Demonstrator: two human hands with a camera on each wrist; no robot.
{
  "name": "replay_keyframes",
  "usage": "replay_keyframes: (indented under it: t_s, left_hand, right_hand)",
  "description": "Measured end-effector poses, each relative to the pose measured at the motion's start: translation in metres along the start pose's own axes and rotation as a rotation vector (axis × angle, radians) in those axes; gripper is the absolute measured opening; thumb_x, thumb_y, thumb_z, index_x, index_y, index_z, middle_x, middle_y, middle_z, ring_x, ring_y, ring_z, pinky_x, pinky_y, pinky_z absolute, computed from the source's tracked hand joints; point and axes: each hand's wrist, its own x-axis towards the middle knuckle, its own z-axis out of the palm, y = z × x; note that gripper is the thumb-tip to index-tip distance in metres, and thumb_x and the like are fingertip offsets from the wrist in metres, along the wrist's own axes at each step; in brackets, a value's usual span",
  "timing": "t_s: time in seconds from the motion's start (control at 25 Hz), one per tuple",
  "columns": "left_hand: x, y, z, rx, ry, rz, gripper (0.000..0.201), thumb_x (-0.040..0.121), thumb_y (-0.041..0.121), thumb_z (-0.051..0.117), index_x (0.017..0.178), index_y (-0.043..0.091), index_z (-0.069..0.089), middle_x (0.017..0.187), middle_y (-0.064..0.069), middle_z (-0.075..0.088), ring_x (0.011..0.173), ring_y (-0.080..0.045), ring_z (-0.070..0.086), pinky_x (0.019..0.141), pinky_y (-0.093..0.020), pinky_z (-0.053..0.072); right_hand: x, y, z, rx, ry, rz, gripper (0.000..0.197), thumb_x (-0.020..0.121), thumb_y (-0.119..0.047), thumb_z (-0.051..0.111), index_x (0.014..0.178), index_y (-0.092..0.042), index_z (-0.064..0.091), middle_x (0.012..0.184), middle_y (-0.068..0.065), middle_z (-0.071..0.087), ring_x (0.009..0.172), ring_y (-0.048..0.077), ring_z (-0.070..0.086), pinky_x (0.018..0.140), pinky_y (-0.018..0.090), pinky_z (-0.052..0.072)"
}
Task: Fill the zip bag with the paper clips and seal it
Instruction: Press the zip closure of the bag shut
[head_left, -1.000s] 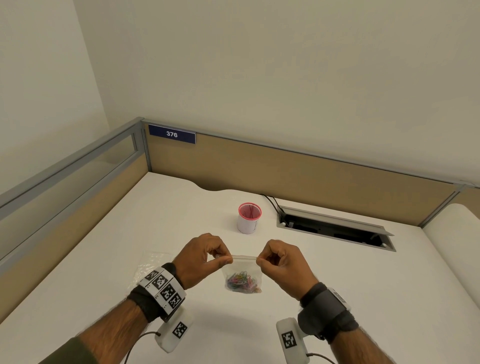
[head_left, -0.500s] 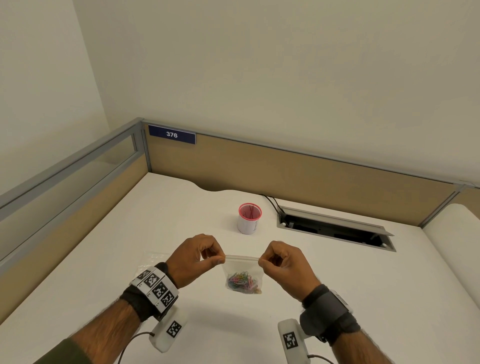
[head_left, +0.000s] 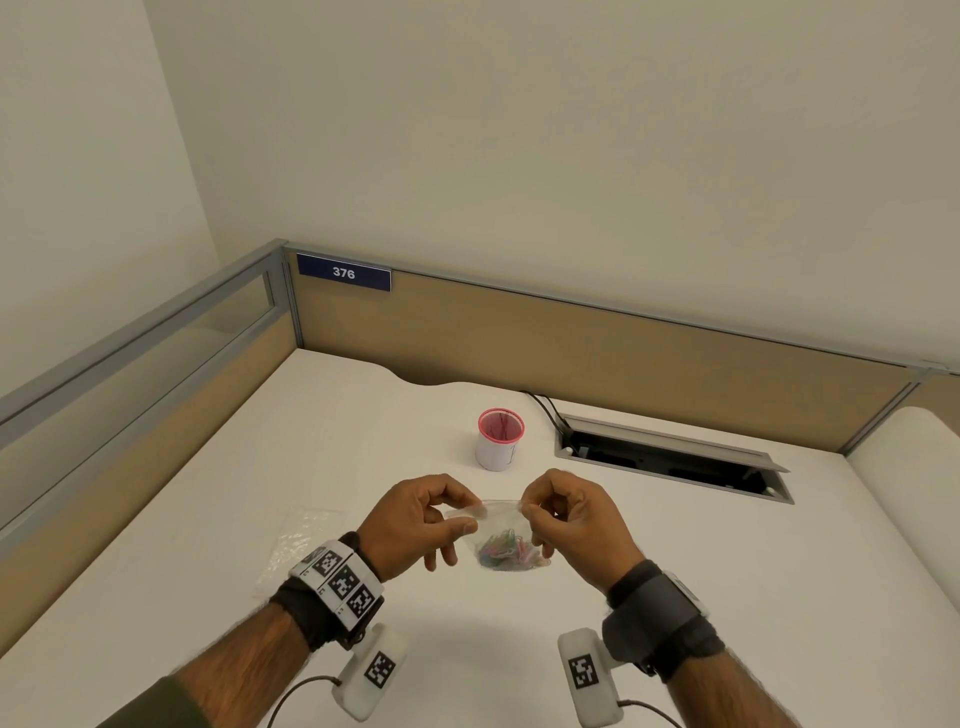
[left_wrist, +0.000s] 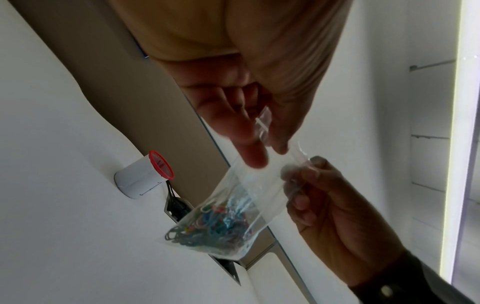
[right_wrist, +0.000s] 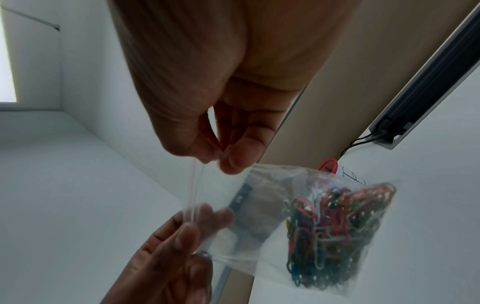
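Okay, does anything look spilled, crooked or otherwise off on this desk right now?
Nothing stands out. The paper clips are all inside the zip bag, pinched at its top edge by the left hand and right hand. The cup stands upright; a spare clear bag lies flat.

The small clear zip bag (head_left: 501, 525) hangs above the table, its top strip stretched between the left grip (head_left: 415, 522) and the right grip (head_left: 569, 519), each pinching 1 top corner. The mixed-colour paper clips (head_left: 506, 551) lie heaped in its bottom, below both grips.
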Motion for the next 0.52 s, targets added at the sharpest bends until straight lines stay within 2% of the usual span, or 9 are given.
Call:
replay_keyframes:
  t_s: [0.12, 0.2, 0.28, 0.4, 0.52]
  left_hand:
    - [0.000, -0.002, 0.006, 0.131, 0.037, 0.032, 0.012, 0.082, 0.018, 0.079, 0.092, 0.018, 0.072, 0.072, 0.011, 0.073, 0.050, -0.010, 0.061, 0.048, -0.024, 0.047]
    - [0.001, -0.005, 0.005, 0.266, 0.086, 0.130, 0.013, 0.079, 0.028, 0.081, 0.088, 0.029, 0.071, 0.074, 0.021, 0.069, 0.058, -0.003, 0.057, 0.058, -0.017, 0.044]
    - [0.003, -0.004, 0.003, 0.441, 0.103, 0.242, 0.017, 0.077, 0.044, 0.077, 0.090, 0.036, 0.068, 0.082, 0.026, 0.066, 0.075, 0.001, 0.055, 0.066, -0.014, 0.041]
    - [0.007, 0.001, 0.008, 0.470, 0.062, 0.307, 0.027, 0.076, 0.052, 0.069, 0.094, 0.033, 0.072, 0.090, 0.022, 0.068, 0.088, -0.001, 0.056, 0.079, -0.022, 0.045]
    - [0.009, 0.007, 0.015, 0.436, 0.061, 0.332, 0.020, 0.081, 0.042, 0.069, 0.090, 0.026, 0.075, 0.084, 0.021, 0.068, 0.085, -0.002, 0.059, 0.077, -0.022, 0.047]
  right_hand:
    - [0.000, 0.000, -0.001, -0.012, -0.004, 0.016, 0.004, 0.087, -0.010, 0.063, 0.084, -0.009, 0.064, 0.075, 0.007, 0.067, 0.058, 0.017, 0.063, 0.054, 0.021, 0.054]
    - [-0.001, 0.000, -0.001, -0.040, -0.002, 0.017, 0.004, 0.087, -0.013, 0.063, 0.083, -0.011, 0.064, 0.073, 0.003, 0.067, 0.058, 0.015, 0.061, 0.054, 0.019, 0.052]
    - [-0.001, 0.000, -0.001, -0.076, 0.000, 0.008, 0.005, 0.087, -0.016, 0.064, 0.082, -0.014, 0.065, 0.073, -0.001, 0.066, 0.060, 0.017, 0.061, 0.054, 0.017, 0.050]
    - [0.000, 0.000, 0.003, -0.100, -0.018, 0.018, 0.005, 0.087, -0.018, 0.064, 0.083, -0.016, 0.064, 0.074, -0.002, 0.066, 0.062, 0.018, 0.060, 0.054, 0.015, 0.049]
    - [-0.001, -0.002, 0.006, -0.107, -0.019, 0.012, 0.006, 0.088, -0.018, 0.064, 0.084, -0.014, 0.064, 0.074, 0.000, 0.066, 0.062, 0.017, 0.060, 0.053, 0.015, 0.050]
